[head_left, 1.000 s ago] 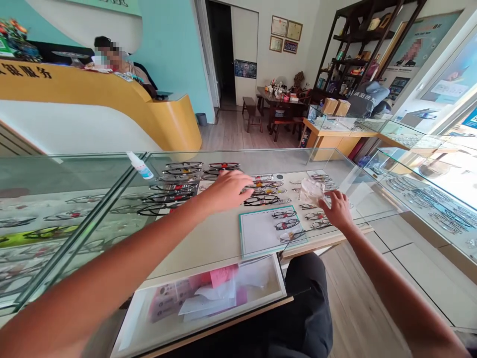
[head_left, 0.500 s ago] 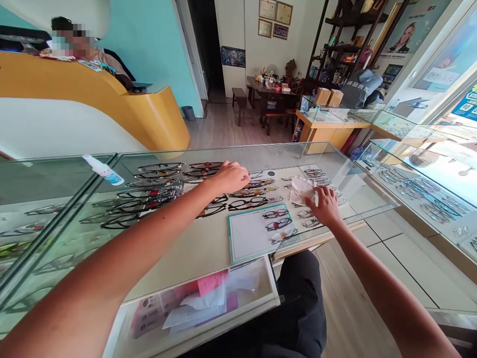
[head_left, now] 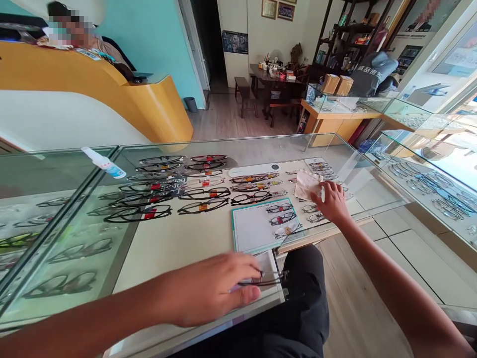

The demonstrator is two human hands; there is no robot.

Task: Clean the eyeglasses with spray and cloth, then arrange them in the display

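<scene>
- A left hand is pinching a pair of glasses between thumb and fingers, low over an open drawer at the near side of the glass counter.
- The glasses are poking out rightward from the fingertips, their long axis running crosswise, the far end pointing toward a knee in dark trousers.
- Farther forward and right, the right hand is touching the right edge of a pale cloth; whether its fingers are gripping is not showing.
- The cloth is lying ahead and to the right of the glasses, right beside the right hand.
- A white board is lying between them; open air is separating the two hands, while the knee is crowding the glasses' right side.
</scene>
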